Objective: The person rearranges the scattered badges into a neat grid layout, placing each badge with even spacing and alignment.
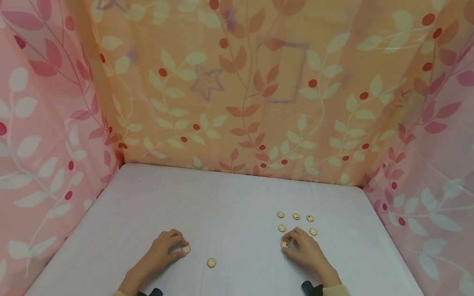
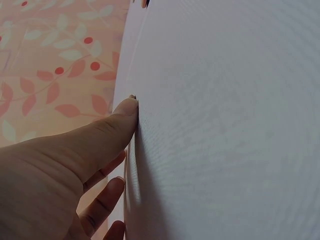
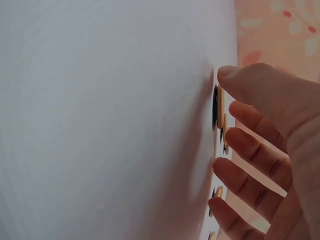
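The left hand (image 1: pixel 163 250) is low over the white table, its thumb and fingertips pinching a round wooden button (image 1: pixel 186 249). Only a sliver of that button shows past the thumb (image 2: pixel 125 107) in the left wrist view. To its right lies a single wooden button (image 1: pixel 211 262), apart from both hands. Farther right, the right hand (image 1: pixel 304 252) holds another wooden button (image 1: pixel 285 244) at the table surface between thumb and fingertip. In the right wrist view this button (image 3: pixel 220 106) stands close below the thumb tip (image 3: pixel 229 72), with the other fingers spread behind.
Several wooden buttons lie in two rows beyond the right hand, among them a back-row button (image 1: pixel 296 216) and a front-row button (image 1: pixel 282 228). The right fingers partly cover one. Patterned cloth (image 1: pixel 247 73) hangs behind the white table (image 1: pixel 182 195) and on both sides.
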A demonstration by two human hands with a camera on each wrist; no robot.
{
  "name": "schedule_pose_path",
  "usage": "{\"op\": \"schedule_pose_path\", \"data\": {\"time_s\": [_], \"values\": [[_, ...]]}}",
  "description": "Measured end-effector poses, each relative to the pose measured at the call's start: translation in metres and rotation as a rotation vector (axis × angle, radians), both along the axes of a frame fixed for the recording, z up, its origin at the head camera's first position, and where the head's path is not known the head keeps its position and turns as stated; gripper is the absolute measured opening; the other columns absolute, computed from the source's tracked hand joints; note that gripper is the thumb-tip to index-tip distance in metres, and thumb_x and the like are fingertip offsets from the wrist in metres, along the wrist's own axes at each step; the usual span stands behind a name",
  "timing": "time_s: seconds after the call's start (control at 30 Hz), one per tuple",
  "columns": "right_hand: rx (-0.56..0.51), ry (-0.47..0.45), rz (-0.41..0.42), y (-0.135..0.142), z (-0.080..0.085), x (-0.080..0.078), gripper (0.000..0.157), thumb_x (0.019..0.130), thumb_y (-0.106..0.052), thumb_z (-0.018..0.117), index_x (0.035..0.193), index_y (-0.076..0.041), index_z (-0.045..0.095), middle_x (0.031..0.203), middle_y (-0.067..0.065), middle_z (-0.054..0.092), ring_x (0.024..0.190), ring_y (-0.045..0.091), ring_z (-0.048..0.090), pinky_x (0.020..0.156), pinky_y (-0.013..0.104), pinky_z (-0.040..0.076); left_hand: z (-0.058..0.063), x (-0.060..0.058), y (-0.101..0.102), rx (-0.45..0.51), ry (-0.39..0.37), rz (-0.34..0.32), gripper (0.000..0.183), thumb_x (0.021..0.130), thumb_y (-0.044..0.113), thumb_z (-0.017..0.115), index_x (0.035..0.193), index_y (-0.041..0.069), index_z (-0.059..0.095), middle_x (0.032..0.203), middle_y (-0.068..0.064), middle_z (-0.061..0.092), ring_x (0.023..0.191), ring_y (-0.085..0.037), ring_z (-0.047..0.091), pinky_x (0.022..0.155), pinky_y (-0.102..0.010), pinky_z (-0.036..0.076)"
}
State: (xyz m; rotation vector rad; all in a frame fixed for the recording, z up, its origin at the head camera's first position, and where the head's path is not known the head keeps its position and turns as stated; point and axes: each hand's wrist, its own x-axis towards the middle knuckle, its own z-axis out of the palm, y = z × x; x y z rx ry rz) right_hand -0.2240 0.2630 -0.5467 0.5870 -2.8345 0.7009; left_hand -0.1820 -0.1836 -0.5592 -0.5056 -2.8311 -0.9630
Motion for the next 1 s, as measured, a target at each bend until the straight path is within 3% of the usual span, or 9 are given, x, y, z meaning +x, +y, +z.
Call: {"op": "schedule_pose_path", "data": {"time_s": [0.23,0.47,0.63,1.0], "values": [[0.028,0.150,0.036,-0.005,-0.002,-0.001,0.023,0.067,-0.029,0.082,0.085,-0.024,0.068,0.086,-0.012,0.058,0.078,0.005,0.052,0.070,0.031,0.042,0.001,0.000,0.001,-0.001,-0.005,0.011,0.018,0.076,0.023,0.075,0.091,0.026,0.065,0.101,0.013,0.055,0.100,-0.019,0.049,0.083,-0.047,0.037],[0.044,0.188,0.072,-0.019,0.001,-0.001,0.025,0.066,-0.032,0.082,0.085,-0.024,0.069,0.083,-0.012,0.057,0.073,0.003,0.044,0.070,0.032,0.036,0.003,-0.001,0.002,-0.006,-0.005,0.007,0.017,0.077,0.023,0.074,0.092,0.026,0.065,0.101,0.012,0.055,0.100,-0.020,0.049,0.083,-0.047,0.037],[0.031,0.187,0.125,-0.034,0.001,-0.002,0.022,0.067,-0.034,0.081,0.085,-0.026,0.069,0.084,-0.013,0.056,0.077,0.003,0.042,0.072,0.032,0.032,0.004,-0.001,0.001,-0.010,-0.001,0.006,0.017,0.077,0.022,0.074,0.092,0.024,0.066,0.102,0.011,0.056,0.100,-0.020,0.049,0.082,-0.046,0.037],[0.071,0.109,0.206,-0.073,0.001,0.001,0.024,0.072,-0.041,0.076,0.090,-0.027,0.070,0.088,-0.015,0.057,0.081,0.004,0.046,0.076,0.031,0.034,0.001,0.000,0.001,-0.018,-0.004,0.005,0.018,0.076,0.022,0.075,0.091,0.024,0.065,0.100,0.012,0.055,0.099,-0.019,0.049,0.082,-0.044,0.037]]}}
